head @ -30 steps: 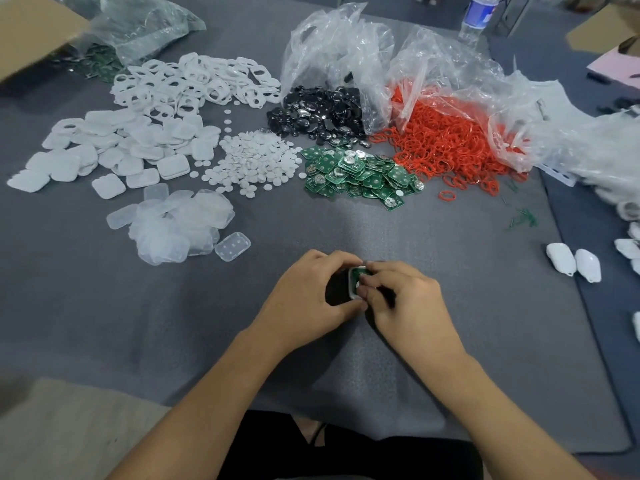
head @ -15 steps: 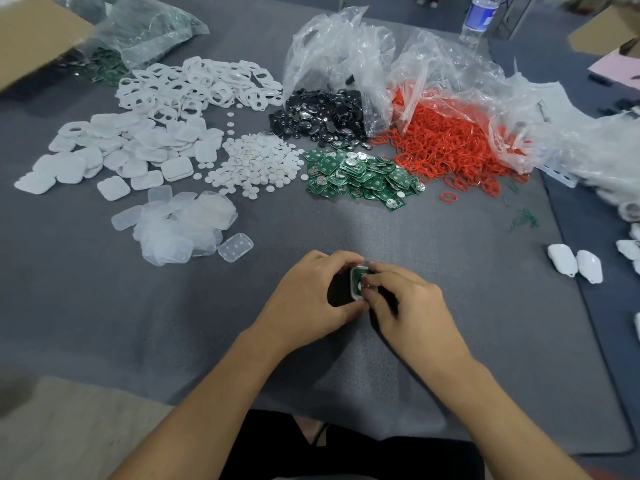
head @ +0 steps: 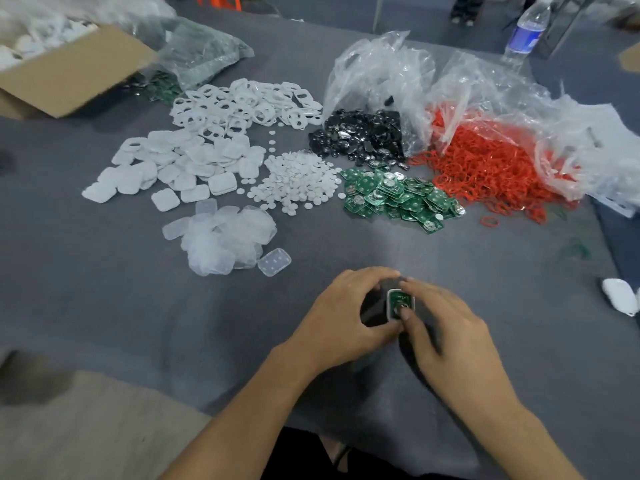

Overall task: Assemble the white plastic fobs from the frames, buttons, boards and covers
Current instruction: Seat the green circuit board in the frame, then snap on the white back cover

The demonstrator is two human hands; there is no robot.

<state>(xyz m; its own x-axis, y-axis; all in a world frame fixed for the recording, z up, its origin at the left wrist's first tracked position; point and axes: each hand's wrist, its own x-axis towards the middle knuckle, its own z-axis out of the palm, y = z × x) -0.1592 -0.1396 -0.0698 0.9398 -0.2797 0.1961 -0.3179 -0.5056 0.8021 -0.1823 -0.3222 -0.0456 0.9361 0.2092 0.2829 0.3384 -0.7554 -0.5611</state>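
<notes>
Our left hand (head: 346, 317) and right hand (head: 446, 334) are together, and both pinch one white fob (head: 400, 304).
We see a green board seated in its frame. The fob is held nearer to us than the pile of green boards (head: 398, 199), above the grey surface (head: 138, 306). White buttons (head: 298, 183) lie just left of that pile, and red rings (head: 485, 168) lie to its right.

A half-built fob (head: 400, 304) — white shell, green circuit seated face-up — is held. From it, green boards (head: 394, 195) are heaped at twelve, white buttons (head: 298, 181) and frames (head: 242, 105) at eleven — covers (head: 183, 164) at ten.
</notes>
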